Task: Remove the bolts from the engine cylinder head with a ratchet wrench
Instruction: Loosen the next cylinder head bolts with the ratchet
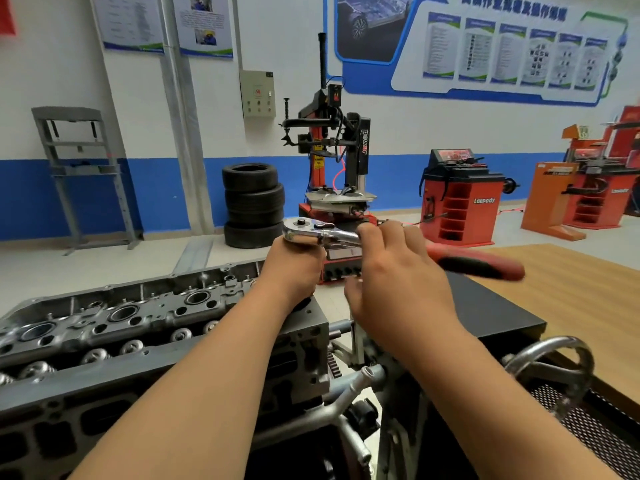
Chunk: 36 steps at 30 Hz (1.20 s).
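Observation:
The grey engine cylinder head (pixel 114 327) lies on a stand at lower left, valve springs and round bores facing up. A chrome ratchet wrench (pixel 311 230) with a red and black handle (pixel 485 263) stands over the head's right end. My left hand (pixel 294 268) grips the upright part below the ratchet head, hiding the socket and any bolt under it. My right hand (pixel 398 271) lies over the wrench shaft, fingers fairly straight, fingertips touching the chrome neck; the handle sticks out to its right.
A steel handwheel (pixel 550 368) and stand tubes (pixel 349 393) sit at lower right. A black block (pixel 491 313) lies on the wooden bench (pixel 571 289). Behind are stacked tyres (pixel 252 202), a tyre changer (pixel 332 161) and red wheel balancers (pixel 460 199).

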{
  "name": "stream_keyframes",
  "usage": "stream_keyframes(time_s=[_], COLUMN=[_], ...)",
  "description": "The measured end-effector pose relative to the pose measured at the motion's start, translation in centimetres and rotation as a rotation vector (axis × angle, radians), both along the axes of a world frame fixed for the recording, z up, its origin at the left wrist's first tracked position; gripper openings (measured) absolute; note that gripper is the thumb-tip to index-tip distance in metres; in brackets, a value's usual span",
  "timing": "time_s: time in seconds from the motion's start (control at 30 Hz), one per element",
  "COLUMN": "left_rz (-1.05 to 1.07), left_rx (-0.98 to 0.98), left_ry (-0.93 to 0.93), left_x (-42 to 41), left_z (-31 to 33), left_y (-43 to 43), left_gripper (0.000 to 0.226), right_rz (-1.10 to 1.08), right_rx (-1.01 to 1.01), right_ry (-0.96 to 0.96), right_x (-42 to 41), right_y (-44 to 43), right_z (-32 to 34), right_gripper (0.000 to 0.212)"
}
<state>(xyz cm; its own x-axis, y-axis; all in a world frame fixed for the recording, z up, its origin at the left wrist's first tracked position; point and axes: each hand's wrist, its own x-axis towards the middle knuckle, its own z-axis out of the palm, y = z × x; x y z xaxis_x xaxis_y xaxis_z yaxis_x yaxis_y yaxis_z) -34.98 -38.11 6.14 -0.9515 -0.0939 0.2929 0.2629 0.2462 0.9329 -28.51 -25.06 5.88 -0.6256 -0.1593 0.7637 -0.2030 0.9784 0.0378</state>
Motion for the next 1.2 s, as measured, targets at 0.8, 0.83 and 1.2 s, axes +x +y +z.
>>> stream_keyframes(time_s=[0.8,0.83,1.2], left_rz=[-0.023,-0.019,-0.057], left_rx=[-0.029,-0.017,0.03], left_ry=[0.079,0.07,-0.017], left_x=[-0.9,-0.8,0.0], left_z=[-0.2,-0.2,0.0], left_y=[-1.0,-0.9,-0.4], left_gripper=[0.026,0.026,0.022], right_rz=[0.697,0.664,0.011], right_rx=[-0.438,-0.46,-0.092], right_ry=[-0.336,-0.309,-0.109], right_x=[-15.0,-14.6,-1.4], right_y=[-5.8,-5.3,0.3], right_z=[3.3,3.1,0.2], right_gripper=[0.033,0.027,0.054])
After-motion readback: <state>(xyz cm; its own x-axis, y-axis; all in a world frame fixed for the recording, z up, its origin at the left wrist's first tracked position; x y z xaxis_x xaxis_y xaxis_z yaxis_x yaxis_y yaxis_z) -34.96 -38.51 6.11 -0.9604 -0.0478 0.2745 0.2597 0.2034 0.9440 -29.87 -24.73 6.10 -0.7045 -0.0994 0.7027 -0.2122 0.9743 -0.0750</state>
